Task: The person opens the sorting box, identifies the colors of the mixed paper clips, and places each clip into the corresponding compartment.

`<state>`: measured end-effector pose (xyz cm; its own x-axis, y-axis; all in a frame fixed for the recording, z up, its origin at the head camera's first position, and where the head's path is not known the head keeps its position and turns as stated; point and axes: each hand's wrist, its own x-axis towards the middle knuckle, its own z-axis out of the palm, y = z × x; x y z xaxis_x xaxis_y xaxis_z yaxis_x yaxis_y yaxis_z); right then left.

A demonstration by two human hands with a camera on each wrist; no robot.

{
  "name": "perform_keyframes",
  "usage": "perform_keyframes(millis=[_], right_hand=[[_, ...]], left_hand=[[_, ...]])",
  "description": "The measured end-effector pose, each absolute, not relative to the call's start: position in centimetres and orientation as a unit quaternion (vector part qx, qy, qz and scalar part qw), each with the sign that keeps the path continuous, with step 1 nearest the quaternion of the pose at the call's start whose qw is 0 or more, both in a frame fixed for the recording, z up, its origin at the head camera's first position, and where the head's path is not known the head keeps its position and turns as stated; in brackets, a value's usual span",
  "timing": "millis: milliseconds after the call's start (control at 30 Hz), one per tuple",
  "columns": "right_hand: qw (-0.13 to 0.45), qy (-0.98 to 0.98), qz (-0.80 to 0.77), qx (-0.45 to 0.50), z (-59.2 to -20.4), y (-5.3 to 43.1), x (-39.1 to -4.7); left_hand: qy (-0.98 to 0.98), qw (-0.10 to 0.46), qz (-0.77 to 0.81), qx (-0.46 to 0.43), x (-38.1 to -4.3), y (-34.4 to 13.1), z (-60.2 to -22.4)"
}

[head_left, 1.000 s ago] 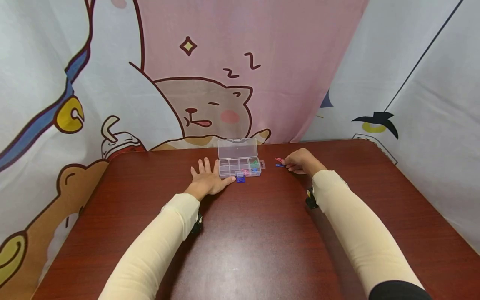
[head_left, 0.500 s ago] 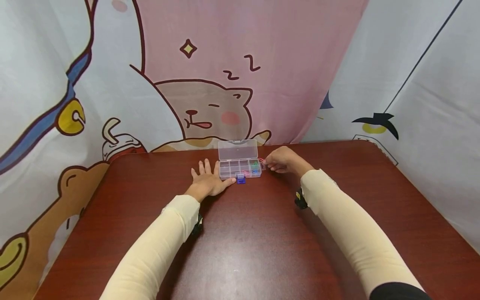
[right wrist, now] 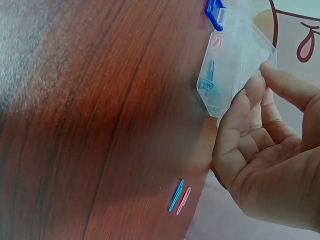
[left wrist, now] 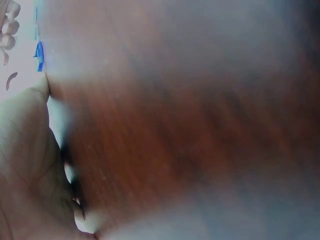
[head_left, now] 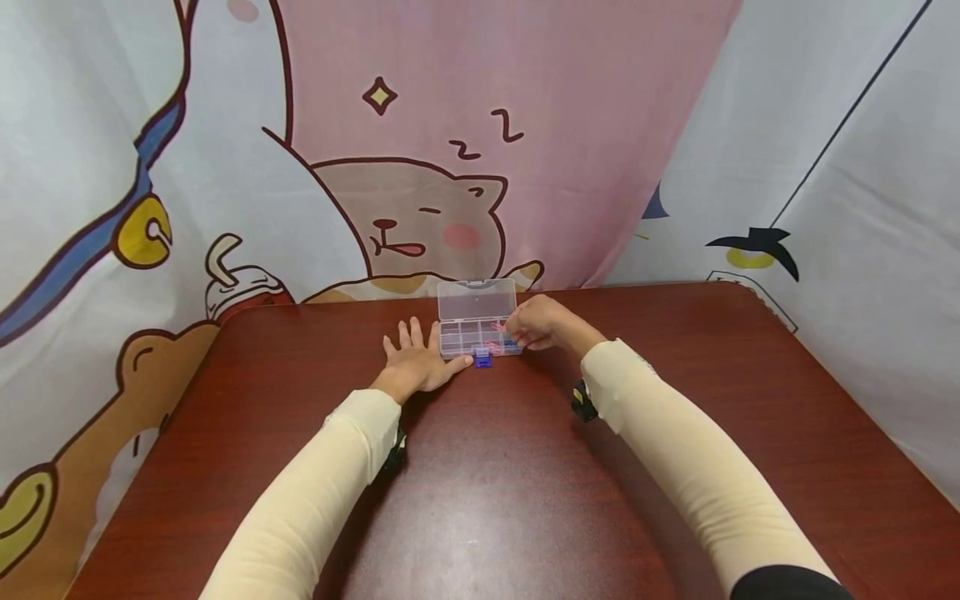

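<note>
A clear divided plastic box (head_left: 450, 340) stands with its lid (head_left: 477, 301) raised and a blue latch (head_left: 482, 359) at its front. My left hand (head_left: 415, 367) lies spread on the table at the box's left, thumb by the front edge near the latch. Over the right-hand compartments, my right hand (head_left: 542, 322) pinches a pink paper clip (head_left: 498, 327) between thumb and fingertips. Pink clips (head_left: 492, 347) and a blue clip (right wrist: 206, 82) lie in front compartments. The right hand hides the box's right end in the head view.
In the right wrist view, a blue paper clip (right wrist: 176, 195) and a pink paper clip (right wrist: 184, 201) lie side by side on the brown table (head_left: 480, 483). A printed curtain (head_left: 600, 150) hangs close behind the table's back edge.
My right hand has moved left from the loose clips on the table to above the box, carrying a pink paper clip. The left hand has stayed in place.
</note>
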<state>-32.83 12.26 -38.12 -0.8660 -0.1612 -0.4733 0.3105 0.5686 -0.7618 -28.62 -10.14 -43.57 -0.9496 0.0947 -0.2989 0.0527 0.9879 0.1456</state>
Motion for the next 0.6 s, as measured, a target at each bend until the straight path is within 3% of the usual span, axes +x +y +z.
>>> perform_keyframes(millis=[600], right_hand=[[0.271,0.839,-0.47,0.044,-38.0,13.5,-33.1]], left_hand=[[0.985,0.156,0.058,0.039,-28.6,-10.1,-43.5]])
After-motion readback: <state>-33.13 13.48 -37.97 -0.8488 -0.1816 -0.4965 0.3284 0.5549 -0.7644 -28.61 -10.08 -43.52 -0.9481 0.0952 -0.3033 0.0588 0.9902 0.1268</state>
